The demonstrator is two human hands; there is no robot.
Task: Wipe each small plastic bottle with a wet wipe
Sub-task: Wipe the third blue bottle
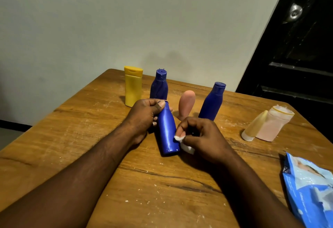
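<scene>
Left hand (147, 114) has its fingers clamped round the neck of the glossy blue plastic bottle (166, 128), tilted over mid-desk (144, 182). Right hand (201, 137) pinches a crumpled white wet wipe (187, 148) against its lower side. Mid-wipe, I'd judge. Along the far edge stand a yellow flip-top bottle (133, 87), two dark blue bottles (159, 87) and a pink bottle (186, 103); whether they're wiped yet, can't tell.

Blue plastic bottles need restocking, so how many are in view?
3. One blue plastic bottle is in the left hand; another stands beside the yellow plastic bottle; a third stands farther right.
</scene>
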